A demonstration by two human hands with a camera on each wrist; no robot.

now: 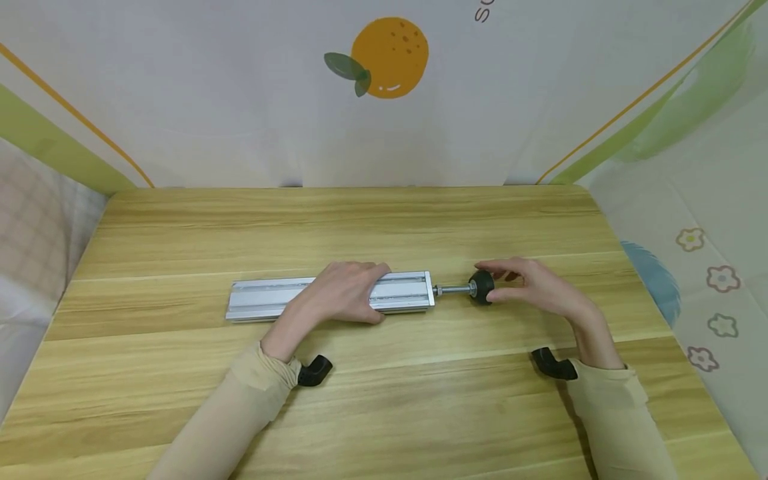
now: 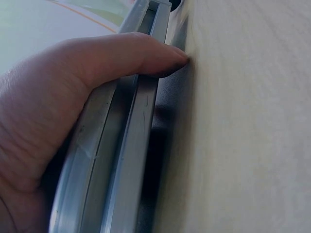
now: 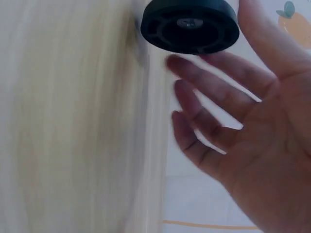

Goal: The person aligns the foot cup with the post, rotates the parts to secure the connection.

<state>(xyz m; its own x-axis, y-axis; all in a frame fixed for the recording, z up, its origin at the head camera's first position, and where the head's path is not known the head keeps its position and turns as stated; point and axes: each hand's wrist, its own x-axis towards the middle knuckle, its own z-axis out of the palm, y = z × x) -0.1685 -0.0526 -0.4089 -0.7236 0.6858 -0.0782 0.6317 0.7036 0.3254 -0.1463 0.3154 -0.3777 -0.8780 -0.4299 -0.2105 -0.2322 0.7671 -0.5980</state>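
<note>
A silver aluminium profile (image 1: 271, 297) with grooves along it lies lengthwise on the wooden table. My left hand (image 1: 345, 290) grips it from above near the middle, the thumb (image 2: 163, 57) over the near side and the fingertips hidden beyond the far edge. From the profile's right end a threaded rod (image 1: 456, 289) with nuts sticks out, carrying a round black levelling foot (image 1: 482, 287). My right hand (image 1: 534, 285) holds that foot's rim between thumb and index finger. In the right wrist view the foot's underside (image 3: 189, 24) shows a screw head; the other fingers are spread loosely and slightly blurred.
The wood-grain table (image 1: 420, 400) spans the width of the head view. Behind it hangs a white cloth (image 1: 240, 100) with a printed orange. Black curved pieces (image 1: 315, 371) sit at both sleeve cuffs, just above the table.
</note>
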